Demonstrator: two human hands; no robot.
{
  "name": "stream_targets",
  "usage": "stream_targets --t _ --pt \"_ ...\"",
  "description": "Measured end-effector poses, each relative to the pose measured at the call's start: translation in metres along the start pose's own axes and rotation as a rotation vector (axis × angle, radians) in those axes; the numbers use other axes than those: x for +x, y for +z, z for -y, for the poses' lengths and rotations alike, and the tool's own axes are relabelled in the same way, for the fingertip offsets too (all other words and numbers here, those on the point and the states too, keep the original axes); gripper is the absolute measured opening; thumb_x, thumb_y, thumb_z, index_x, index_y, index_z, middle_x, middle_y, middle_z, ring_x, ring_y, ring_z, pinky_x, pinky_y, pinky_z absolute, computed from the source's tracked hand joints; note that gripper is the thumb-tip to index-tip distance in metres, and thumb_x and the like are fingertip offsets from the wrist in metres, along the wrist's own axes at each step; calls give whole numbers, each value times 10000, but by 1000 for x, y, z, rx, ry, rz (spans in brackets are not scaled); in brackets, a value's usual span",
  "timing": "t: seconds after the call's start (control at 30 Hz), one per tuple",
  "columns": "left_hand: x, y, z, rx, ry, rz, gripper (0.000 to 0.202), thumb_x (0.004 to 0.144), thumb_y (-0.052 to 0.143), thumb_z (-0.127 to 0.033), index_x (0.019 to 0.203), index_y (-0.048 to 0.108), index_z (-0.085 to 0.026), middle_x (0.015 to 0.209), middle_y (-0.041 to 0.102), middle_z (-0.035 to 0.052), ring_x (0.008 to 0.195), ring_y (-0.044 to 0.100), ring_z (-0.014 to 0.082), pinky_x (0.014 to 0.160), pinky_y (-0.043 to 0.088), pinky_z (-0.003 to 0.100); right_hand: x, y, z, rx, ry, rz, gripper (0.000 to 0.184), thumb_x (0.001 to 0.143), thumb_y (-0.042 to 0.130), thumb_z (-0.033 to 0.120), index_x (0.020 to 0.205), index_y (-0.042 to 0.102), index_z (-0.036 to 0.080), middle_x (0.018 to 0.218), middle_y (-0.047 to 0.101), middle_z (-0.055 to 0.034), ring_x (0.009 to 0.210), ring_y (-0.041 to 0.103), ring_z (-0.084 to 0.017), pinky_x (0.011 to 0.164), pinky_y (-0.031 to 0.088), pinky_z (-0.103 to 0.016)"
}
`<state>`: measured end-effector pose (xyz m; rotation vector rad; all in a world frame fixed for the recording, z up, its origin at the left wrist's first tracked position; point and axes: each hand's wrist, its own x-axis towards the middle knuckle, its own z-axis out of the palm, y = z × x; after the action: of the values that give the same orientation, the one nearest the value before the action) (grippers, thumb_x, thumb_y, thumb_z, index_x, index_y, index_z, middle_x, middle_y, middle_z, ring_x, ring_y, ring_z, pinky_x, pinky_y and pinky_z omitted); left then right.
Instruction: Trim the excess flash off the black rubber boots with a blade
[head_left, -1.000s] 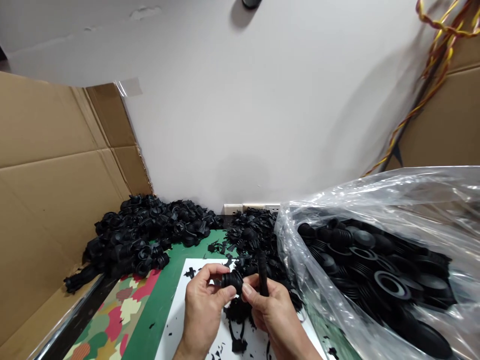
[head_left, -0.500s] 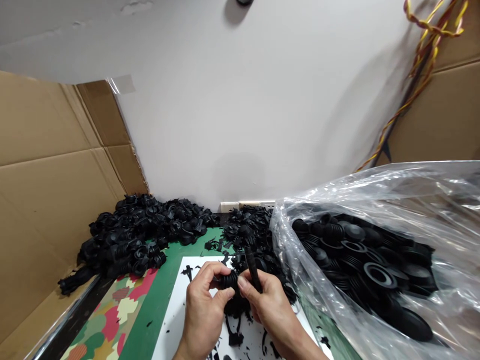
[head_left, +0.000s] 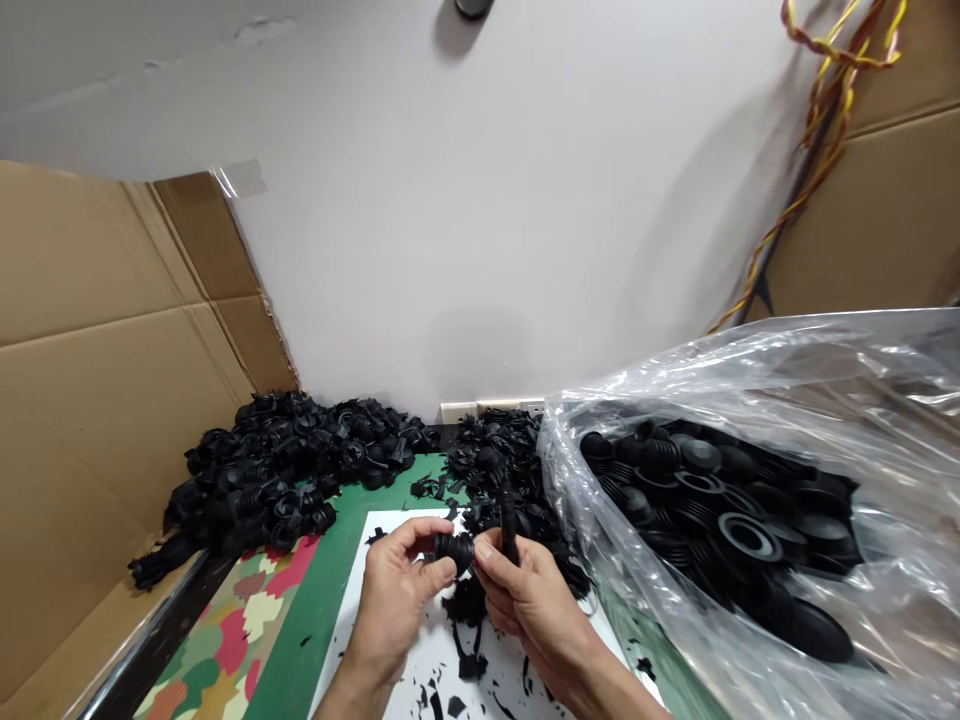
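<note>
Left grip (head_left: pixel 397 590): one bellows (head_left: pixel 454 550); right grip (head_left: pixel 525 600): one tool (head_left: pixel 508 522).

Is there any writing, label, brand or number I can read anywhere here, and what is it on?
None can be read. The cardboard and the clear bag show no print. The ribbed rubber part in the left hand and the black tool in the right hand are too dark and small to show any marking.
</note>
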<state>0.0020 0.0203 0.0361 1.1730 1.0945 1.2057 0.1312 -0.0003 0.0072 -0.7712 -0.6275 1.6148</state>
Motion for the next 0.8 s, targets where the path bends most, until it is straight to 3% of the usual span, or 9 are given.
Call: stream_targets --t 0.23,0.47,0.8 --pt "-7 6 -15 103 20 -67 183 454 711 -98 626 734 -155 536 601 -21 485 456 99 475 364 205 2 1 -6 -54 -30 -19 487 569 760 557 630 448 189 445 280 143 371 101 -2 356 98 -178" --pt "-6 3 -7 199 119 -92 103 501 691 -115 588 719 -162 568 630 -2 559 499 135 549 402 231 4 -2 -12 -97 -39 -25 509 564 747 595 611 439 192 416 257 150 356 101 -2 340 90 -176" --pt "-5 3 -2 20 -62 -36 165 440 733 -123 602 717 -151 499 567 -31 477 437 94 466 362 204 8 -7 -18 -100 43 -85 515 525 763 601 629 475 186 417 275 147 350 78 1 340 67 -189"
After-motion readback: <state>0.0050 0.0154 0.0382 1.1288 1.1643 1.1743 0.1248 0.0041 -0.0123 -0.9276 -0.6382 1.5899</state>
